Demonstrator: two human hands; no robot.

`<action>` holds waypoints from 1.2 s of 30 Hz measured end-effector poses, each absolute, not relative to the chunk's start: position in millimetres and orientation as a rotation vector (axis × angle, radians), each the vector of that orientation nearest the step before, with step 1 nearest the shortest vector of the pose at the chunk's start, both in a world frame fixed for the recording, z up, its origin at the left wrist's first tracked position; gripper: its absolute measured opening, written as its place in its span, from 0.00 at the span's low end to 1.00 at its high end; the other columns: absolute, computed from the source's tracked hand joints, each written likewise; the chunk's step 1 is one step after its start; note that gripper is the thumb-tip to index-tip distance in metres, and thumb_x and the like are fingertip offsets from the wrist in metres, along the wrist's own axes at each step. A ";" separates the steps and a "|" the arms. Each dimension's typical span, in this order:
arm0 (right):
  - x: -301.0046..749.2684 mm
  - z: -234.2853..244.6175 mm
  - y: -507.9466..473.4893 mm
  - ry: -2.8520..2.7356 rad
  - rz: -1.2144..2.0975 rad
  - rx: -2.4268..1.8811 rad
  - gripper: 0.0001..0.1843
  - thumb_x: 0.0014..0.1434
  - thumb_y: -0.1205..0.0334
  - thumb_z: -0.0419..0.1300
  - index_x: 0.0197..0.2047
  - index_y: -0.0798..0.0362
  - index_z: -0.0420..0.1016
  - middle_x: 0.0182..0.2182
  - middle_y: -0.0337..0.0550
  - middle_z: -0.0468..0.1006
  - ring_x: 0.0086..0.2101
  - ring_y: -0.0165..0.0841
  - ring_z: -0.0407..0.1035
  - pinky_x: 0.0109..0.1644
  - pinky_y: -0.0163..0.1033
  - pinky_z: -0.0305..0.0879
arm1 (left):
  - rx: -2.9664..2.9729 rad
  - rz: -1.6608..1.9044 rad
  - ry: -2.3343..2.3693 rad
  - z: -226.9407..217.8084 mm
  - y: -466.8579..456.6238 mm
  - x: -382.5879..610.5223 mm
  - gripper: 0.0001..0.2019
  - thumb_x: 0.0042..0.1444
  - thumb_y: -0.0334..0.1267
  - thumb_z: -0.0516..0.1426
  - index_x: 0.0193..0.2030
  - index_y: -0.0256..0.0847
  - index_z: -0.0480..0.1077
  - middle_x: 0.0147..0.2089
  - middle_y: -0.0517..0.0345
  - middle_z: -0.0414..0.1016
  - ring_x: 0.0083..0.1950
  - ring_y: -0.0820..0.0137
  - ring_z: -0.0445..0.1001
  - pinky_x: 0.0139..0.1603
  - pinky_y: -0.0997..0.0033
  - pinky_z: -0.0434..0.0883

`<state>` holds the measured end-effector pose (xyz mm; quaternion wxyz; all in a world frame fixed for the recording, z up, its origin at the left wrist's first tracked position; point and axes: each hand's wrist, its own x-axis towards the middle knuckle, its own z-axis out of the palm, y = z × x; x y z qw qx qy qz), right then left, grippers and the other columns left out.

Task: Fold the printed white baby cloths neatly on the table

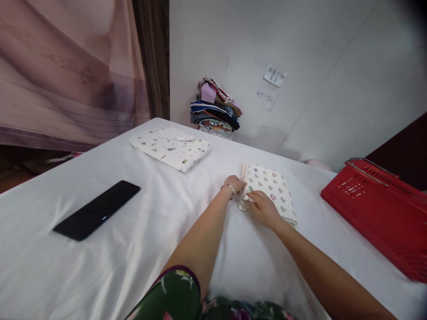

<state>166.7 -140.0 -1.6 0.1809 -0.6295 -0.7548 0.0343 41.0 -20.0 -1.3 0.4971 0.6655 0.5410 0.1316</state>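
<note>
A small folded cloth (271,189), cream with little coloured prints, lies on the white table cover (167,231). My left hand (235,183) grips its left edge with the fingers curled round the fabric; a thin bracelet sits at the wrist. My right hand (263,208) presses on the cloth's near left corner with fingers bent onto it. A second folded printed cloth (171,148) lies apart at the far left of the table.
A black phone (97,209) lies on the left of the table. A red plastic basket (380,209) stands at the right edge. A stack of folded clothes (215,109) sits against the white wall at the back. A curtain hangs at left.
</note>
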 end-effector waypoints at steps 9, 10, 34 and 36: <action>156.4 -1.1 -149.7 -2.225 0.054 -1.715 0.17 0.57 0.58 0.51 0.48 0.50 0.69 0.44 0.47 0.70 0.44 0.39 0.63 0.48 0.45 0.60 | 1.685 0.301 1.313 -3.7 -17.7 42.1 0.18 0.44 0.42 0.55 0.42 0.37 0.71 0.29 0.50 0.76 0.27 0.66 0.74 0.24 0.72 0.67; 158.4 0.6 -148.5 -2.226 0.100 -1.703 0.16 0.57 0.57 0.51 0.47 0.49 0.70 0.43 0.46 0.71 0.44 0.38 0.64 0.48 0.44 0.61 | 1.702 0.318 1.316 -5.4 -17.1 43.0 0.18 0.43 0.41 0.56 0.42 0.36 0.71 0.30 0.50 0.76 0.28 0.66 0.74 0.26 0.72 0.67; 196.1 4.1 4.7 -2.144 0.115 -2.226 0.23 0.62 0.54 0.39 0.57 0.54 0.57 0.61 0.49 0.52 0.61 0.39 0.42 0.59 0.51 0.44 | 1.782 0.387 1.332 -10.5 -15.5 44.3 0.11 0.41 0.39 0.57 0.34 0.40 0.71 0.39 0.49 0.76 0.39 0.63 0.74 0.33 0.71 0.68; 192.5 -1.2 14.2 -2.143 0.124 -2.222 0.24 0.62 0.54 0.40 0.58 0.55 0.56 0.61 0.50 0.52 0.61 0.39 0.42 0.60 0.53 0.42 | 1.786 0.388 1.332 -11.9 -15.4 44.4 0.11 0.41 0.39 0.57 0.34 0.40 0.71 0.40 0.50 0.76 0.40 0.63 0.74 0.35 0.72 0.67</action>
